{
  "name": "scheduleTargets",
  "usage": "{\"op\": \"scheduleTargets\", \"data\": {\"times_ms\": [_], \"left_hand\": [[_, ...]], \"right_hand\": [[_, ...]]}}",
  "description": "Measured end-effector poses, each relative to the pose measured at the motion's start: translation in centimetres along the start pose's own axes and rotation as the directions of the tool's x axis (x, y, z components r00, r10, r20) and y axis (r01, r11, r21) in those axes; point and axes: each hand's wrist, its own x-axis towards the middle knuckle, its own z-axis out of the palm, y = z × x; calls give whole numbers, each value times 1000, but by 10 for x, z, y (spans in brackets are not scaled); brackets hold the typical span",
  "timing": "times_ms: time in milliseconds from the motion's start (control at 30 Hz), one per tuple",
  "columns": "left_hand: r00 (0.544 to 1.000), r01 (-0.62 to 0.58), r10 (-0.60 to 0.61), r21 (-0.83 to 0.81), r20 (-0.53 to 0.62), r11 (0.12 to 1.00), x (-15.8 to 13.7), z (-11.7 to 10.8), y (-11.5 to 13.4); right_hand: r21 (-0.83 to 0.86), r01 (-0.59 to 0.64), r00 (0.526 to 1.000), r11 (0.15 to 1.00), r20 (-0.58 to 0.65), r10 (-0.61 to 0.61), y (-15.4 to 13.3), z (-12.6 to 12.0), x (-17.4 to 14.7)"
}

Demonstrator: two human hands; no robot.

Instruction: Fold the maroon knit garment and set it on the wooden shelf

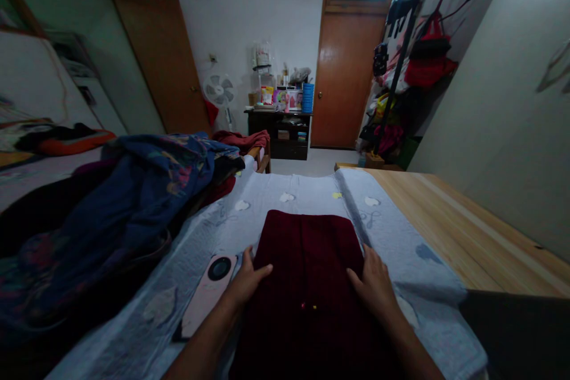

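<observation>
A folded dark red garment (307,255) lies flat in front of me, with a seam or fold line down its middle and small red and yellow specks near its centre. My left hand (247,280) rests at its left edge, thumb over the cloth and fingers stretched along the side. At the opposite edge, my right hand (373,282) is placed much the same way, thumb on the cloth and fingers apart from it. The garment's near end is dark and runs out of view. Beside my left forearm lies a pale pink phone (207,297) with a round black camera.
A light blue patterned sheet (285,187) lies under the garment. Piled clothes (133,190), blue floral and dark, cover the left side. Bare wooden board (427,208) extends at the right. Farther back stand a fan (220,92), a black cabinet (278,151) and a closed door (345,77).
</observation>
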Motion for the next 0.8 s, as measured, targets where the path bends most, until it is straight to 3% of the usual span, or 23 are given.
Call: {"op": "scheduleTargets", "data": {"times_ms": [67, 100, 167, 200, 267, 333, 433, 567, 700, 800], "left_hand": [[969, -161, 204, 266, -141, 950, 0, 7, 8], [933, -245, 328, 405, -147, 881, -2, 12, 11], [857, -411, 515, 618, 12, 670, -10, 23, 15], [825, -487, 544, 679, 152, 549, -14, 27, 15], [779, -592, 472, 732, 412, 337, -20, 34, 10], [775, -615, 341, 760, 533, 211, -22, 37, 1], [807, -579, 232, 805, 543, 129, -20, 37, -11], [817, -565, 194, 821, 543, 84, -20, 36, -10], [799, -587, 196, 808, 568, 55, -18, 42, 16], [797, -576, 242, 817, 554, 27, 1, 53, 46]], "right_hand": [[-124, 125, 992, 984, 16, -124, -23, -3, -3], [-151, 195, 980, 969, 70, -186, -35, -3, -6], [-179, 332, 932, 926, 213, -292, -55, 0, -13], [-185, 385, 901, 904, 290, -324, -63, 3, -17], [-190, 441, 842, 877, 426, -331, -71, 9, -23], [-203, 442, 809, 874, 512, -290, -71, 15, -27], [-218, 416, 792, 883, 564, -234, -68, 19, -27], [-202, 394, 769, 897, 607, -201, -66, 18, -22], [-195, 379, 762, 905, 620, -186, -69, 17, -20], [-188, 377, 752, 907, 634, -181, -73, 13, -21]]}}
